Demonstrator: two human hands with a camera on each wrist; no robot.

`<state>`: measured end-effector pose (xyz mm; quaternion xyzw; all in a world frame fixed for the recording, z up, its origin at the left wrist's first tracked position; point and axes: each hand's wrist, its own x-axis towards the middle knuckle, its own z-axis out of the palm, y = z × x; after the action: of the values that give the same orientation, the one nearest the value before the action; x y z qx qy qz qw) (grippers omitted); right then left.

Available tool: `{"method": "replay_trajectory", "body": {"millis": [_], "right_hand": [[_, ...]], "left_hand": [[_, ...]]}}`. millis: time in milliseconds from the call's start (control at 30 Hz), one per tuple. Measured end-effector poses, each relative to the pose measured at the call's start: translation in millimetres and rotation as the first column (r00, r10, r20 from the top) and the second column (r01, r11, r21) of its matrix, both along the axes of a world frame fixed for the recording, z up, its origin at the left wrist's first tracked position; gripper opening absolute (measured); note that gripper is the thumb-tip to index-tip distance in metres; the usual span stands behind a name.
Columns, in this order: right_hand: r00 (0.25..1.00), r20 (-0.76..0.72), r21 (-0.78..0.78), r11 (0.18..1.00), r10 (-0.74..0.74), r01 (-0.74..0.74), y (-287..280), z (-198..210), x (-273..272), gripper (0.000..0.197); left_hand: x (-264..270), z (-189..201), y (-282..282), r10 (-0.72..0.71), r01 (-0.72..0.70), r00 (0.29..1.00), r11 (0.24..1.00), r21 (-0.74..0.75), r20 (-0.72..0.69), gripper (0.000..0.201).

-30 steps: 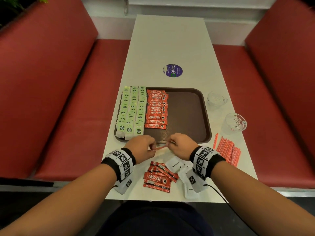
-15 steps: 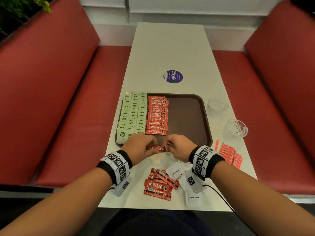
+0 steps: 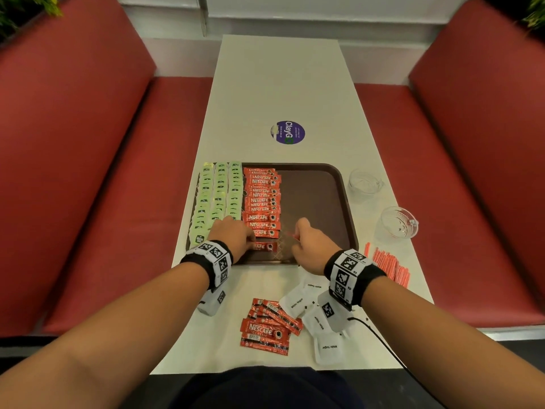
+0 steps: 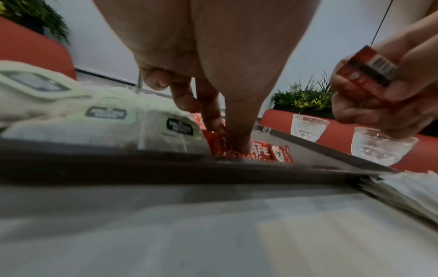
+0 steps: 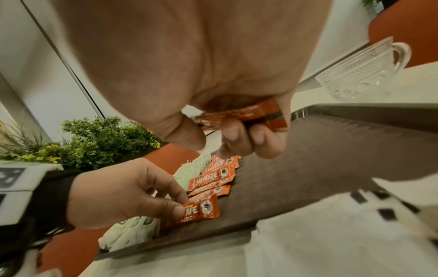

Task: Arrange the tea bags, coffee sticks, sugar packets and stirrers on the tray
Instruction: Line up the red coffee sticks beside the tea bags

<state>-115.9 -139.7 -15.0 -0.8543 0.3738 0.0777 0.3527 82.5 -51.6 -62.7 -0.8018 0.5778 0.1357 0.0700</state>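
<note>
A brown tray holds three columns of green tea bags and, beside them, a column of red coffee sticks. My left hand pinches one coffee stick that lies flat on the tray at the near end of that column. Just to its right, my right hand hovers over the tray and grips a small stack of coffee sticks in curled fingers. Loose coffee sticks and white sugar packets lie on the table near me. Red stirrers lie to the right.
Two empty glass cups stand on the table right of the tray. A round purple sticker sits beyond the tray. The tray's right half is bare. Red bench seats flank the narrow table.
Both hands moved forward from the table's front onto the tray. A coffee stick held between them now lies at the near end of the column under my left fingers.
</note>
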Motion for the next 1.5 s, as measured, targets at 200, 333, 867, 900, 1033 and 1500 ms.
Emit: {"method": "replay_trajectory", "body": {"millis": [200, 333, 867, 900, 1033, 1500], "right_hand": [[0.999, -0.015, -0.035, 0.999, 0.029, -0.030, -4, -5, 1, 0.014], [0.998, -0.060, -0.076, 0.996, 0.035, -0.039, -11, -11, 0, 0.006], [0.995, 0.038, 0.088, 0.992, 0.090, -0.093, -19, -16, 16, 0.017], [0.995, 0.057, 0.100, 0.991, 0.084, -0.089, -18, -15, 17, 0.018], [0.996, 0.064, 0.103, 0.992, 0.065, -0.072, -19, -18, 20, 0.026], [0.905, -0.360, -0.016, 0.969, 0.224, -0.246, -33, -53, 9, 0.020]], "left_hand": [[3, -8, -17, -0.021, 0.021, 1.000, 1.000, -0.020, 0.012, 0.024], [5, -8, -24, -0.040, 0.042, 0.998, 0.997, 0.063, -0.039, 0.014], [-7, 16, -21, -0.079, -0.003, 0.850, 0.988, -0.155, -0.521, 0.036], [-8, 16, -19, -0.089, 0.014, 0.833, 0.990, -0.139, -0.547, 0.029], [-3, 9, -12, -0.042, -0.061, 0.779, 0.988, -0.143, -0.626, 0.011], [3, -15, -11, -0.041, 0.037, 0.998, 0.995, -0.088, -0.042, 0.022]]}}
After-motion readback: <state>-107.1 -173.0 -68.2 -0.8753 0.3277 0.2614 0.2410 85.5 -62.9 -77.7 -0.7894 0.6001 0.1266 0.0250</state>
